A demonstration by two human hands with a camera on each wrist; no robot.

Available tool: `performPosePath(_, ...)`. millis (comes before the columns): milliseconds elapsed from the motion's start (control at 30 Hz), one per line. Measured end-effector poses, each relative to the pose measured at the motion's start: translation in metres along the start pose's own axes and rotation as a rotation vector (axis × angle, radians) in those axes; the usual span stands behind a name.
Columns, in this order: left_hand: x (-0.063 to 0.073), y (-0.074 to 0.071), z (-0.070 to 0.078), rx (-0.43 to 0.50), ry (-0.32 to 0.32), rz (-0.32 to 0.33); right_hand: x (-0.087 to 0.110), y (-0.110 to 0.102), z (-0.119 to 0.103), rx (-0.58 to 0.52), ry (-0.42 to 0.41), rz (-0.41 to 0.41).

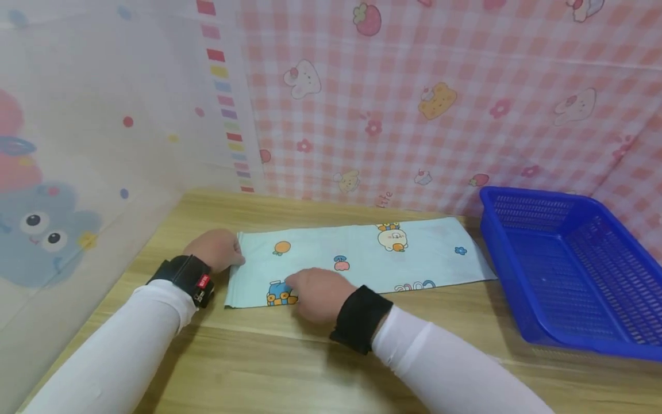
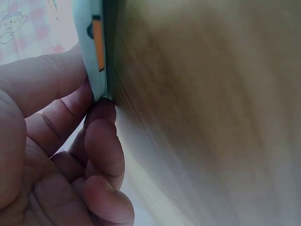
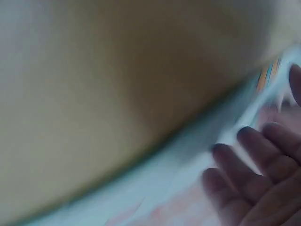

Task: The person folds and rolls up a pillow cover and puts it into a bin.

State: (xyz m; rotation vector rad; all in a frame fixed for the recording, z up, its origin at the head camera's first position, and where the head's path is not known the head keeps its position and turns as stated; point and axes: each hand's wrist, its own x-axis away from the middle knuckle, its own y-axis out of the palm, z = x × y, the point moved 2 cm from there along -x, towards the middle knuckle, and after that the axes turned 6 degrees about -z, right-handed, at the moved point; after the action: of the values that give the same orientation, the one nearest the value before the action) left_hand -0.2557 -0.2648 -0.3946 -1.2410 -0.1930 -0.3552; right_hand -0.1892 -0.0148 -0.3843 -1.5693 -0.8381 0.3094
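Observation:
A mint-green cloth [image 1: 320, 247] with cartoon prints lies folded into a long strip on the wooden table. At its left end my left hand [image 1: 216, 249] pinches the edge. In the left wrist view, the cloth's edge [image 2: 96, 52] meets the thumb and fingertips of that left hand [image 2: 66, 127], the other fingers curled below. My right hand [image 1: 323, 293] is over the strip's near edge, beside a blue and orange print. Loosely extended fingers of the right hand [image 3: 258, 174] show close over the blurred cloth [image 3: 183, 150] in the right wrist view, gripping nothing.
A blue plastic basket [image 1: 538, 305] with perforated sides stands on the right, close to the cloth's right end. Pink checked fabric [image 1: 393, 98] hangs behind the wooden table [image 1: 248, 362]. A pale printed sheet [image 1: 103, 172] covers the left side.

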Motion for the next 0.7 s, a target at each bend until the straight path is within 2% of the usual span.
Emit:
performPosePath(133, -0.003, -0.003, 0.001, -0.003, 0.003, 0.001, -0.012, 0.012, -0.039, 0.151, -0.121, 0.013)
performPosePath(233, -0.005, -0.005, -0.002, -0.011, -0.006, 0.009, -0.017, 0.013, -0.054, 0.23, -0.135, 0.032)
performPosePath(467, -0.015, -0.006, -0.007, 0.008, -0.042, 0.013, -0.028, 0.01, -0.067, 0.243, -0.128, 0.022)
performPosePath(567, -0.017, -0.007, -0.007, 0.001, -0.041, 0.015, -0.038, 0.008, -0.077, 0.219, -0.138, -0.001)
performPosePath(700, -0.018, -0.009, -0.006, -0.007, -0.027, -0.016, -0.051, 0.008, -0.088, 0.21, -0.144, -0.027)
